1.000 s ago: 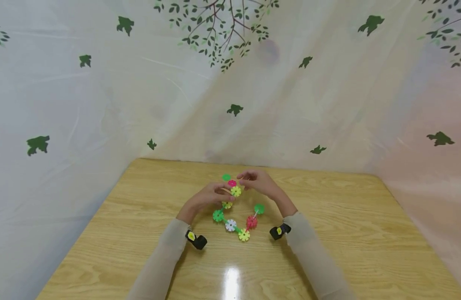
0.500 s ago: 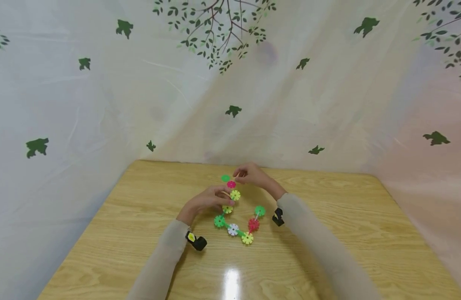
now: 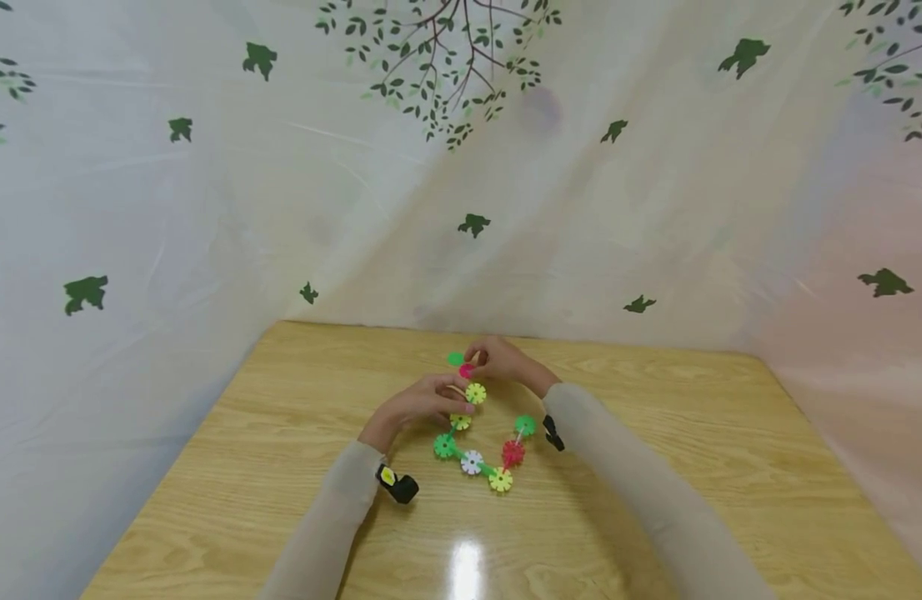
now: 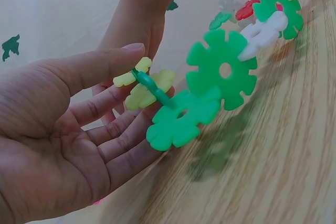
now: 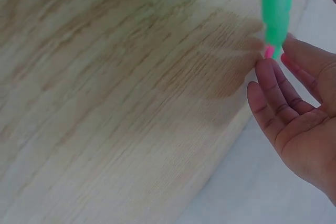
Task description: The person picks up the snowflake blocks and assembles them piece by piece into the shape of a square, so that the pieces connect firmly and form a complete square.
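Both hands work on a chain of interlocking snowflake discs. My left hand (image 3: pixel 423 400) holds it from the left, with the thumb on a yellow disc (image 4: pixel 152 90) and the fingers beneath in the left wrist view. Just beyond these fingers is another yellow disc (image 3: pixel 475 393). At the far end, my right hand (image 3: pixel 498 362) pinches the pink disc (image 3: pixel 466 371) between thumb and fingertips. A green disc (image 3: pixel 456 359) sits beside it at the tip. Toward me the chain bends through a green disc (image 3: pixel 444 446), a white disc (image 3: pixel 472 462) and a yellow disc (image 3: pixel 501 480).
From the near bend the chain turns back right through a red disc (image 3: pixel 513 452) to a green end disc (image 3: pixel 524 426), below the right forearm. All this is on a wooden table (image 3: pixel 281 517). A printed cloth (image 3: pixel 401 250) hangs behind the table's far edge.
My right hand first drew slightly back and away from the chain, then came in to the left and took hold of the pink disc. The left hand kept its hold on the chain.
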`<state>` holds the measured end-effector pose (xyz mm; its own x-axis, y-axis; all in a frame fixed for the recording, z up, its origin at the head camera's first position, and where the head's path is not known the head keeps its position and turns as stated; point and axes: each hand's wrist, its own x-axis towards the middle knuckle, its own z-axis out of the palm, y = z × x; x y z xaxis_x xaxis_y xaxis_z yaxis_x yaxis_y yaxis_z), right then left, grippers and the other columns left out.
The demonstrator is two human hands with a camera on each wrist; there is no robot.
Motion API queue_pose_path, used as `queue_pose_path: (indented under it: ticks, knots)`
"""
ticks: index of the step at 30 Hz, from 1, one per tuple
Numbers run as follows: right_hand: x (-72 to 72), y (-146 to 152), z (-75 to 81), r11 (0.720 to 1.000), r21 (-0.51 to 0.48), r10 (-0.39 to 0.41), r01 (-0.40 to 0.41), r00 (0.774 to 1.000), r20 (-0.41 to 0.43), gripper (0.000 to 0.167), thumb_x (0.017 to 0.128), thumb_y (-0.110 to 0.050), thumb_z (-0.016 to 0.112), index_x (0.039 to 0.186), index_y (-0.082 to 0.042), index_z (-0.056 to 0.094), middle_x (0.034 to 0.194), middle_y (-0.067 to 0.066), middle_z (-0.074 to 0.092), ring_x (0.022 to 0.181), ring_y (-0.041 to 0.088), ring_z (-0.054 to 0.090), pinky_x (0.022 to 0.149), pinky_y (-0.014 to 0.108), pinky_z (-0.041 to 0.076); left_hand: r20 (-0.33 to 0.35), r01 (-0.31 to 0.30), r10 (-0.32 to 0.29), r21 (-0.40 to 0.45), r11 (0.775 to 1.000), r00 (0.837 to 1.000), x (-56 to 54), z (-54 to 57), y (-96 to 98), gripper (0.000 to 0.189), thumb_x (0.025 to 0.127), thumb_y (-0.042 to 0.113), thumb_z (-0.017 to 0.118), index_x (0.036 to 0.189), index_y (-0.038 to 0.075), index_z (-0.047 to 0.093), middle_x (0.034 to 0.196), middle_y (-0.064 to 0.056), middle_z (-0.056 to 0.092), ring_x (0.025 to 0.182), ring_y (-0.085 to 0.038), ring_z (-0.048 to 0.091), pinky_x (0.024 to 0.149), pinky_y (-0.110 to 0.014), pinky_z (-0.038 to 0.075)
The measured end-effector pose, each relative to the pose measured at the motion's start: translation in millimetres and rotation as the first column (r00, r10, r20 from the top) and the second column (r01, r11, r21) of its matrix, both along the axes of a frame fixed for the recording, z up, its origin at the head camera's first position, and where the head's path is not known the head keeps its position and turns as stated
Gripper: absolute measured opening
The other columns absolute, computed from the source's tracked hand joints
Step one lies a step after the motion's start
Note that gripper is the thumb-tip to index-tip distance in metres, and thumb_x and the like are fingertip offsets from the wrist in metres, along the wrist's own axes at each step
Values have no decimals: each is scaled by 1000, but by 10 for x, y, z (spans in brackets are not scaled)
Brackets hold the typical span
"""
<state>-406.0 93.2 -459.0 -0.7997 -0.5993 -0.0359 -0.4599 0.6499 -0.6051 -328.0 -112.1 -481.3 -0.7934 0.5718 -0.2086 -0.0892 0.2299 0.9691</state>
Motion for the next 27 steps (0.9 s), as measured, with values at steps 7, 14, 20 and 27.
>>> queue_pose_path:
  ticks: [7, 14, 20, 27]
  knots:
    - [-28, -17, -63, 999, 54, 7, -5, 999, -34, 17, 90, -7, 76, 106, -1, 74, 86, 9, 69, 73, 12, 54, 64, 22, 45, 14, 15, -15, 15, 1000, 1000, -3, -13, 18, 24, 96, 15, 72, 116, 8, 60, 101, 1, 73, 83, -12, 66, 68, -30, 57]
    - [-26, 35, -46, 998, 60, -16, 17, 1000, -17, 14, 89, -6, 77, 99, 1, 72, 93, 12, 69, 84, 18, 61, 75, 27, 52, 20, 27, -28, 16, 999, 999, -6, -4, 22, 31, 96, 15, 71, 124, 5, 60, 105, -3, 73, 82, -12, 66, 69, -29, 57]
    - [-23, 137, -59, 998, 20, -65, 65, 998, 17, 18, 87, -6, 80, 98, 0, 68, 93, 12, 66, 85, 19, 59, 76, 27, 50, 25, 8, -8, 7, 1000, 1000, 3, 3, 20, 39, 97, 16, 71, 130, 3, 57, 109, -5, 72, 83, -12, 67, 70, -29, 57]
    - [-7, 228, -97, 996, -60, -68, 70, 997, 39, 22, 85, 1, 79, 97, 0, 62, 95, 15, 65, 87, 22, 61, 75, 28, 51, 9, -13, 13, -9, 1000, 1000, 3, -18, 1, 42, 99, 19, 68, 136, 4, 55, 114, -7, 70, 87, -12, 67, 71, -30, 58]
